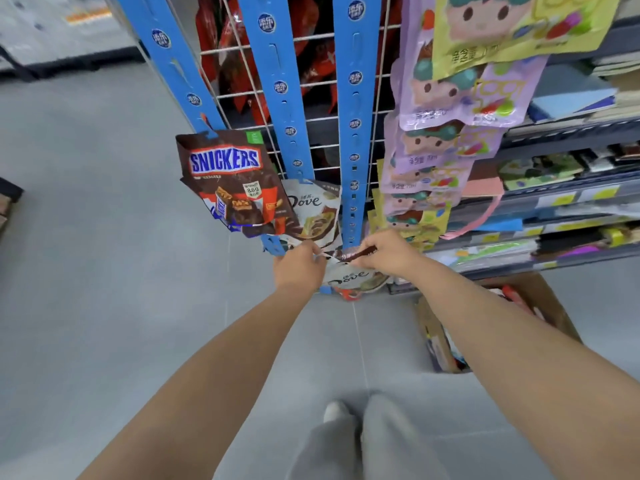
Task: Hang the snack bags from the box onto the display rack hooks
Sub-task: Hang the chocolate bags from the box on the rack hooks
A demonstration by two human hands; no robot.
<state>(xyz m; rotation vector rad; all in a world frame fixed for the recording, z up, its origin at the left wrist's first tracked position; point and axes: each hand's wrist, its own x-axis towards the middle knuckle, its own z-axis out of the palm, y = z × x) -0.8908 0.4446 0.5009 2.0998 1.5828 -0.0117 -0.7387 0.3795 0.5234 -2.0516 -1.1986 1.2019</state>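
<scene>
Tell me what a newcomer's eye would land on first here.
The big brown Snickers bag hanging on the left blue plastic strip grabs attention first. Lower down, the left hand and right hand pinch the top of a white Dove bag. A column of purple and yellow cartoon pouches hangs at the right.

Grey tiled floor (pixel 104 271), store shelves (pixel 571 131) at right, stacked notebooks (pixel 568 98), yellow price labels (pixel 562 199) on shelf edges, grey trousers (pixel 363 445), white shoe (pixel 334 410)

Bright, even indoor light; wide-angle bending at edges, slight softness throughout.
</scene>
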